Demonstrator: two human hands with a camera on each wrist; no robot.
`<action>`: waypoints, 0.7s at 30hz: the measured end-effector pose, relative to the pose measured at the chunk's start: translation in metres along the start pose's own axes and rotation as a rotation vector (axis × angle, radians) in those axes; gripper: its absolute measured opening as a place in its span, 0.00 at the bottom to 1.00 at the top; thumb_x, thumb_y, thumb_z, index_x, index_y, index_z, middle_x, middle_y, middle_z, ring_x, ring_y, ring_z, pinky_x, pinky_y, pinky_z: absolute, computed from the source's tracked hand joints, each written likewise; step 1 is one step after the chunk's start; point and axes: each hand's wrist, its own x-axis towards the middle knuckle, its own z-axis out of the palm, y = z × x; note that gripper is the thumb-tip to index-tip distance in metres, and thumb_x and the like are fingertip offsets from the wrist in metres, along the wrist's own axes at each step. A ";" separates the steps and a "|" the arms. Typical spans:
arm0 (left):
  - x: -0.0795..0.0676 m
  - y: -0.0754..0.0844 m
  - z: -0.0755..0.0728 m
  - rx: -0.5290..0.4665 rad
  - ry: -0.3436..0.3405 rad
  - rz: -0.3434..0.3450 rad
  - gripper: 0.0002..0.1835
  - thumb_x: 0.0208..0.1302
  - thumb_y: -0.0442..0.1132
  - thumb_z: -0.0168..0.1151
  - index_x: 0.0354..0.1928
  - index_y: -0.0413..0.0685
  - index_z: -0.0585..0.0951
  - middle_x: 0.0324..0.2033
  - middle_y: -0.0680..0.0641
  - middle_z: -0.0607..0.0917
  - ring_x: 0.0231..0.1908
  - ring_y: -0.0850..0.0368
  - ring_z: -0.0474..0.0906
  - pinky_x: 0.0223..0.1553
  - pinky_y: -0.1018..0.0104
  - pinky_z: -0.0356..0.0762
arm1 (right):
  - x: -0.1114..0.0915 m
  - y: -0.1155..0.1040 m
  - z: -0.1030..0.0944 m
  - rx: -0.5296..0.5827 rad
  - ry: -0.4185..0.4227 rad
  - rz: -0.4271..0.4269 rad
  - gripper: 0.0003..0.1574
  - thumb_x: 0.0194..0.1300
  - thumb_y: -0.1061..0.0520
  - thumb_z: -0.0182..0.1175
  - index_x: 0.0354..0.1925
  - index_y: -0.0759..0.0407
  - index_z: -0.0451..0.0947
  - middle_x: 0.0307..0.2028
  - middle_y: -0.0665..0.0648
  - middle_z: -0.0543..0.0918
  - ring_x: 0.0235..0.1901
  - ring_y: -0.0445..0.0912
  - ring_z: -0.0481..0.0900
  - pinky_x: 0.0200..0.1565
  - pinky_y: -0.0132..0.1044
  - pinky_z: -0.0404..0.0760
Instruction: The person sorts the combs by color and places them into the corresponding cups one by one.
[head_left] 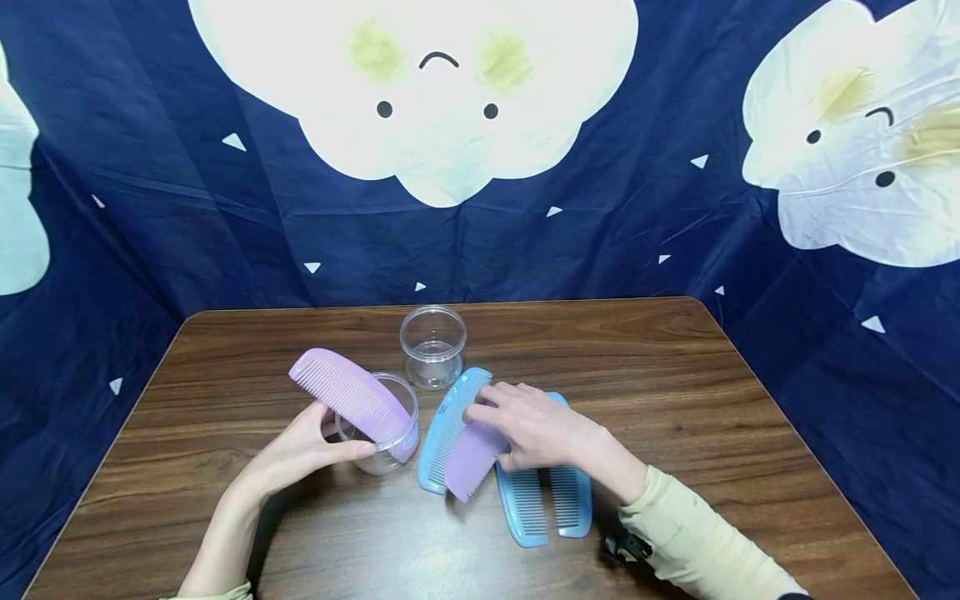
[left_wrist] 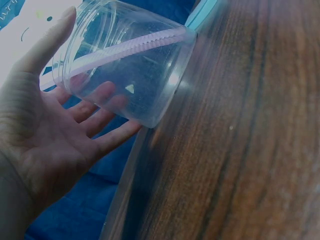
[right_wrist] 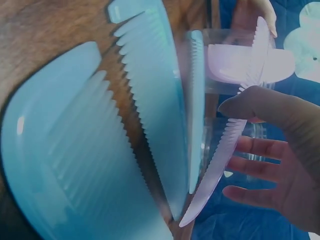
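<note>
My left hand (head_left: 307, 450) grips a clear plastic jar (left_wrist: 135, 80) around its side, thumb at the rim. A purple comb (head_left: 348, 392) stands tilted in that jar, its upper end sticking out to the left. My right hand (head_left: 532, 425) pinches a second purple comb (right_wrist: 220, 155) between thumb and fingers, above the table. Beneath and beside it lie blue combs: one (head_left: 452, 433) to the left of the hand, and two (head_left: 525, 504) side by side under the hand and wrist, partly hidden by it.
Another clear jar (head_left: 432, 346) stands behind the combs on the wooden table (head_left: 637, 350). A dark small object (head_left: 628, 547) is at the right wrist. Blue cloth (head_left: 247, 208) with cloud prints hangs behind the table.
</note>
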 end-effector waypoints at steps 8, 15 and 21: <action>0.001 -0.002 0.000 0.013 0.004 0.011 0.37 0.63 0.45 0.73 0.69 0.45 0.67 0.62 0.42 0.80 0.61 0.55 0.78 0.58 0.73 0.76 | -0.001 0.004 -0.009 0.086 0.092 0.052 0.37 0.50 0.49 0.75 0.58 0.41 0.73 0.53 0.45 0.77 0.48 0.40 0.75 0.38 0.36 0.81; 0.001 -0.002 0.000 0.008 0.004 0.015 0.36 0.63 0.45 0.73 0.69 0.45 0.68 0.61 0.43 0.81 0.60 0.57 0.79 0.58 0.73 0.76 | 0.000 0.006 -0.015 0.151 0.154 0.072 0.36 0.52 0.47 0.75 0.59 0.43 0.73 0.53 0.46 0.77 0.47 0.40 0.74 0.38 0.32 0.81; 0.000 0.000 0.000 0.004 0.001 0.004 0.37 0.64 0.45 0.73 0.70 0.44 0.67 0.62 0.42 0.80 0.62 0.49 0.77 0.57 0.75 0.76 | 0.001 0.006 -0.021 0.200 0.204 0.107 0.36 0.53 0.47 0.73 0.59 0.42 0.73 0.54 0.44 0.77 0.49 0.39 0.75 0.40 0.33 0.81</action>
